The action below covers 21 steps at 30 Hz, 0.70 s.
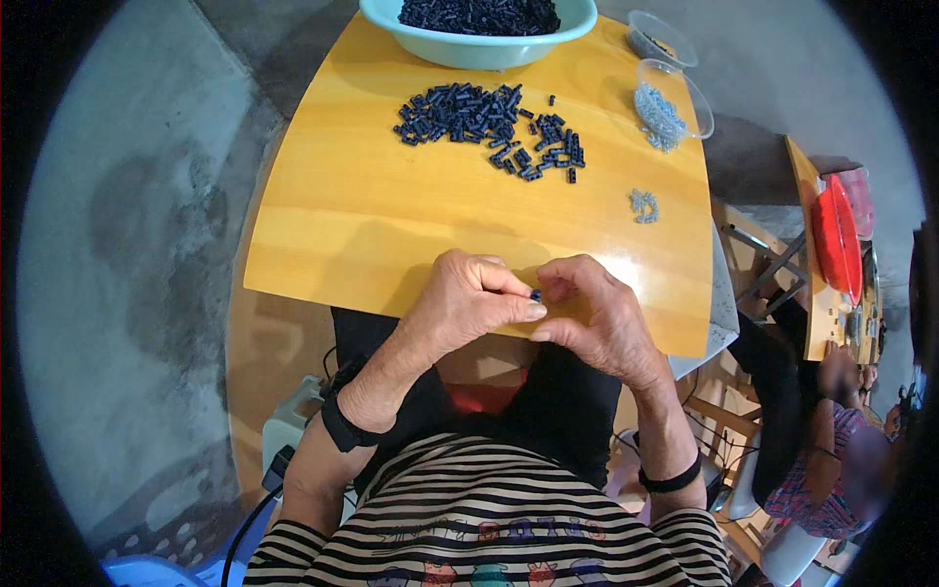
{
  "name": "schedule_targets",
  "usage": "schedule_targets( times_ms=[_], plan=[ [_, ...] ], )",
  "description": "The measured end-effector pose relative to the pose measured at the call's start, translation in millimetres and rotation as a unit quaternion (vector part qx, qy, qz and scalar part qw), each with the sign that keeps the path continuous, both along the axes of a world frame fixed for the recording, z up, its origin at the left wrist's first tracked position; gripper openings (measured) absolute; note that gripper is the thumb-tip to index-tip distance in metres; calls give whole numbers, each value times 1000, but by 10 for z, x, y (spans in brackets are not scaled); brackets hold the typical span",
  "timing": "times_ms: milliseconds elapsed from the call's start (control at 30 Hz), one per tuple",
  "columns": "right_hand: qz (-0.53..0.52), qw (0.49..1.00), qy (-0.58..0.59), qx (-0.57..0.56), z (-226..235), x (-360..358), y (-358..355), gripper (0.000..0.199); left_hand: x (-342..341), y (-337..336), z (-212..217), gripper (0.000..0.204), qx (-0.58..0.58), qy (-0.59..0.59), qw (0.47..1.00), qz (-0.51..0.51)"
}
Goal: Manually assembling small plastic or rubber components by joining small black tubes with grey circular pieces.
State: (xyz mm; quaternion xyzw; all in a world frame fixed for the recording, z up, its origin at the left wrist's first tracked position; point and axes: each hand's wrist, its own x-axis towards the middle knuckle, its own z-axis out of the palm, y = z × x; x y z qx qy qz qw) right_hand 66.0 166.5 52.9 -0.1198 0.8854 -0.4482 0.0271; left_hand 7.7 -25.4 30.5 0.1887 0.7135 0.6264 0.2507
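Observation:
Above the near edge of the yellow table (333,225), my left hand (460,305) pinches a small dark blue-black piece (536,294) between thumb and forefinger. Most of the piece is hidden by the fingertips. Close on its right is my right hand (604,323), thumb and forefinger curved and apart, nothing visible between them. Beyond both hands lies a heap of small dark block-like pieces (455,112), with a looser scatter of them (548,147) at its right. A little cluster of pale translucent bits (644,205) rests on the table's right side.
At the far edge stands a light turquoise basin (479,49) full of dark pieces. Two clear round tubs, a nearer one (702,108) with pale bits and a farther one (675,49), sit at the far right. Off right, a person (822,460) sits by another table with a red basin (836,240).

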Motion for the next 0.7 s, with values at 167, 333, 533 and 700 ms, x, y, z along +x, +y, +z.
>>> schedule_targets(
  times_ms=[167, 333, 533, 700],
  plan=[
    [65, 981, 139, 119, 64, 34, -114, 42, 91, 1, 85, 12, -11, -44, 999, -19],
    [131, 949, 175, 227, 101, 47, -127, 38, 133, -24, 165, 14, -61, -41, 997, -22],
    [167, 940, 169, 244, 127, 2, -135, 36, 189, -68, 140, 9, -64, -66, 996, -4],
    [187, 931, 192, 248, 106, -61, -105, 38, 130, -47, 129, 10, -58, -84, 994, -26]
  ],
)
